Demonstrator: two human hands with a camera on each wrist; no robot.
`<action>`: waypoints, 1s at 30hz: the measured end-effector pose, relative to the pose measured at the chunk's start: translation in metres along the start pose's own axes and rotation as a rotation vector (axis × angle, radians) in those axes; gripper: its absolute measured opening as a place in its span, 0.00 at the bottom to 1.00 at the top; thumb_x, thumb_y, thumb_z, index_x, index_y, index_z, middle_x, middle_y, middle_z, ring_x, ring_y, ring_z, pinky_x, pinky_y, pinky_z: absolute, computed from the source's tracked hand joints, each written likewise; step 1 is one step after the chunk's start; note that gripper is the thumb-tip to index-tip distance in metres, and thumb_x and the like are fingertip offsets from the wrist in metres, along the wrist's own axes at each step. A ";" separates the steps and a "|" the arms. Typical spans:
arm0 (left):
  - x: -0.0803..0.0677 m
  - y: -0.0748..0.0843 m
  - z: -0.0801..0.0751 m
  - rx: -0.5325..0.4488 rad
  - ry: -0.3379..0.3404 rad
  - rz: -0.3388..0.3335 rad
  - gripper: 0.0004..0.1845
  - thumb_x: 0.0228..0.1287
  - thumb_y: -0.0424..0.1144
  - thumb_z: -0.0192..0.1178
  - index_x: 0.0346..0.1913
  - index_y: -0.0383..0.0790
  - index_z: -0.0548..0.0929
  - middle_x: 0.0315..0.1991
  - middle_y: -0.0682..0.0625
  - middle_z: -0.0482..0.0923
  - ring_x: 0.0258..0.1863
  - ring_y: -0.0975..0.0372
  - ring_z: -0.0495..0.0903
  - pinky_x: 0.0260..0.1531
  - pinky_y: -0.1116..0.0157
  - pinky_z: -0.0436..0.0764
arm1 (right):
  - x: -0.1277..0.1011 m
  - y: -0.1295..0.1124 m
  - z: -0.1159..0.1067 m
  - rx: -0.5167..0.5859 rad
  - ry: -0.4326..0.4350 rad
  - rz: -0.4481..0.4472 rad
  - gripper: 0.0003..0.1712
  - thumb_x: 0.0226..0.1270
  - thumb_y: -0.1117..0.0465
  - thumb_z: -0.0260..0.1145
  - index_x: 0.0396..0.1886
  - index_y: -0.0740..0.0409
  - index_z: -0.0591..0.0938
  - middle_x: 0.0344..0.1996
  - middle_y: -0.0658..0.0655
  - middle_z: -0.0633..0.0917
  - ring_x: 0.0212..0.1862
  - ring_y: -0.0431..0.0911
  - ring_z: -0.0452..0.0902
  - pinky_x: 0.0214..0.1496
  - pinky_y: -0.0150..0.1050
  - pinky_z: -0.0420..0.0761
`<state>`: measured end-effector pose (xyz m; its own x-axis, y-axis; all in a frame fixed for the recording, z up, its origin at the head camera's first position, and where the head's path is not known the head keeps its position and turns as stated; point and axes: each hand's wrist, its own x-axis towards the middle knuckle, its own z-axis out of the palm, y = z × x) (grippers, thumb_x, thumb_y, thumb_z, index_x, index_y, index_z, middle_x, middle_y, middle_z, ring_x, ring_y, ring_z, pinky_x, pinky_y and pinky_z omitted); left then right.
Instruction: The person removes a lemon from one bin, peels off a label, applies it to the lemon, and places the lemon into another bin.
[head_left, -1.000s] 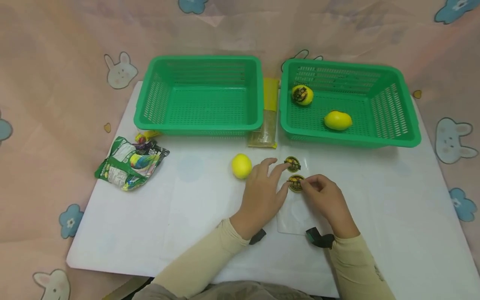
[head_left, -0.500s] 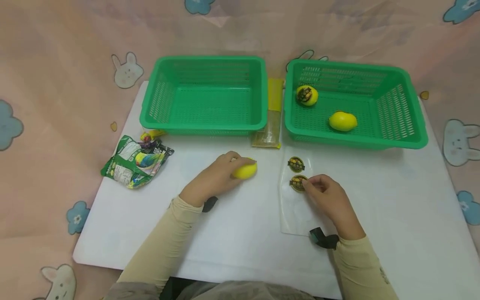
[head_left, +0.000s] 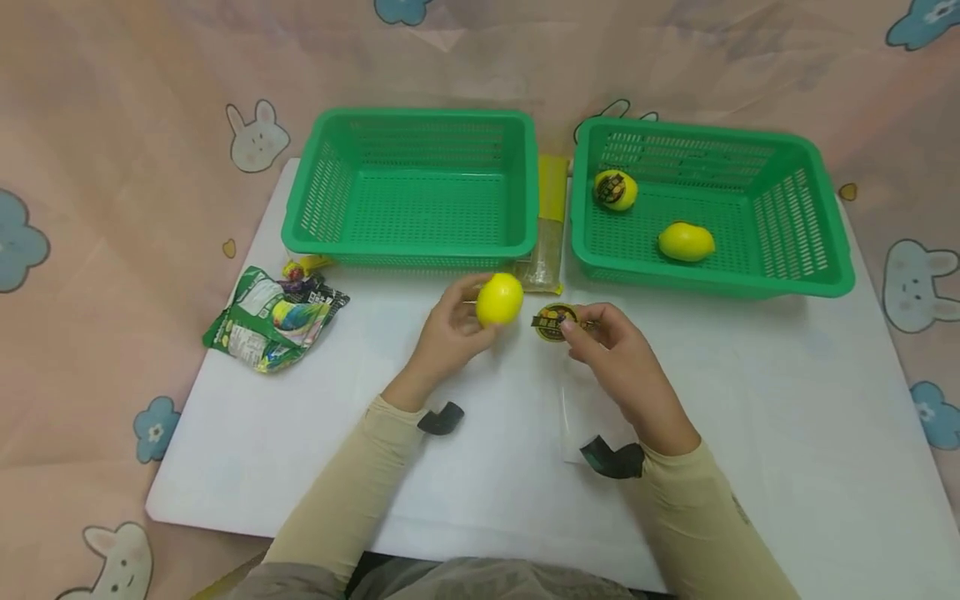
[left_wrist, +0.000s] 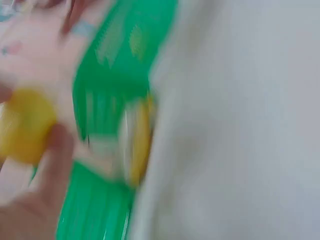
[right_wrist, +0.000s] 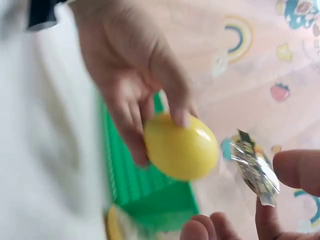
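The left hand [head_left: 450, 337] grips a yellow lemon [head_left: 499, 299] at its fingertips, lifted off the surface [head_left: 750, 392]. The right hand [head_left: 618, 354] pinches a round sticker [head_left: 556, 322] just beside it. The sticker looks limp, so it may fold onto itself or the fingers; the smooth lemon could slip.

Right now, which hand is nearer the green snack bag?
Left. The left hand holds a yellow lemon just right of the green snack bag; the right hand, pinching a sticker, is farther right.
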<state>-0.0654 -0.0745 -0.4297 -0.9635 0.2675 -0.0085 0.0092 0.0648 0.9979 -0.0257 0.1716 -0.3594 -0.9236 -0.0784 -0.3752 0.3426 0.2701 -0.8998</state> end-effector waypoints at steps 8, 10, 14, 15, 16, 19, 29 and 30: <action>-0.008 0.012 0.040 -0.349 0.086 0.231 0.38 0.65 0.18 0.64 0.76 0.33 0.62 0.67 0.42 0.67 0.62 0.54 0.77 0.61 0.56 0.82 | 0.002 -0.032 0.019 0.103 -0.024 -0.083 0.21 0.81 0.54 0.65 0.59 0.67 0.74 0.73 0.57 0.72 0.65 0.53 0.75 0.65 0.47 0.80; -0.010 0.011 0.044 -0.369 0.076 0.265 0.39 0.64 0.18 0.65 0.75 0.31 0.61 0.68 0.44 0.66 0.62 0.54 0.76 0.62 0.57 0.81 | 0.002 -0.035 0.020 0.064 -0.009 -0.092 0.20 0.81 0.54 0.65 0.57 0.66 0.75 0.74 0.56 0.72 0.66 0.53 0.74 0.66 0.48 0.78; -0.013 0.008 0.047 -0.390 0.044 0.292 0.39 0.68 0.29 0.70 0.75 0.28 0.60 0.68 0.45 0.64 0.62 0.54 0.75 0.61 0.61 0.81 | 0.002 -0.037 0.020 -0.044 0.028 -0.102 0.20 0.80 0.50 0.66 0.54 0.63 0.77 0.74 0.54 0.74 0.70 0.53 0.70 0.69 0.55 0.71; -0.013 0.007 0.047 -0.391 0.045 0.292 0.40 0.69 0.35 0.72 0.74 0.27 0.60 0.68 0.45 0.65 0.62 0.54 0.75 0.60 0.62 0.81 | 0.002 -0.037 0.020 -0.071 0.034 -0.105 0.20 0.80 0.49 0.66 0.53 0.62 0.78 0.73 0.54 0.75 0.70 0.54 0.70 0.70 0.56 0.69; -0.013 0.007 0.048 -0.389 0.048 0.290 0.42 0.71 0.42 0.73 0.74 0.27 0.59 0.67 0.45 0.65 0.62 0.55 0.75 0.60 0.62 0.81 | 0.002 -0.036 0.020 -0.091 0.039 -0.106 0.20 0.80 0.48 0.66 0.52 0.61 0.78 0.73 0.53 0.75 0.71 0.53 0.69 0.70 0.57 0.68; -0.013 0.007 0.051 -0.368 0.075 0.285 0.47 0.71 0.60 0.68 0.73 0.28 0.59 0.66 0.43 0.67 0.62 0.56 0.76 0.58 0.63 0.82 | 0.003 -0.036 0.021 -0.127 0.046 -0.115 0.20 0.79 0.47 0.67 0.49 0.61 0.79 0.71 0.53 0.76 0.69 0.52 0.70 0.68 0.56 0.68; -0.010 0.014 0.057 -0.263 0.170 0.297 0.19 0.82 0.31 0.51 0.69 0.30 0.66 0.64 0.35 0.71 0.57 0.51 0.80 0.54 0.62 0.82 | 0.003 -0.032 0.025 -0.190 0.122 -0.198 0.20 0.78 0.50 0.69 0.49 0.63 0.76 0.69 0.56 0.78 0.65 0.52 0.74 0.58 0.48 0.77; -0.010 0.015 0.057 -0.269 0.171 0.295 0.19 0.82 0.30 0.51 0.69 0.30 0.66 0.64 0.35 0.71 0.56 0.51 0.80 0.54 0.62 0.82 | 0.002 -0.031 0.026 -0.176 0.124 -0.197 0.21 0.78 0.50 0.69 0.52 0.63 0.75 0.69 0.56 0.78 0.65 0.52 0.74 0.58 0.48 0.78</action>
<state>-0.0401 -0.0211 -0.4182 -0.9606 0.0727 0.2681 0.2428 -0.2494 0.9375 -0.0342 0.1377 -0.3381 -0.9871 -0.0308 -0.1570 0.1293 0.4248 -0.8960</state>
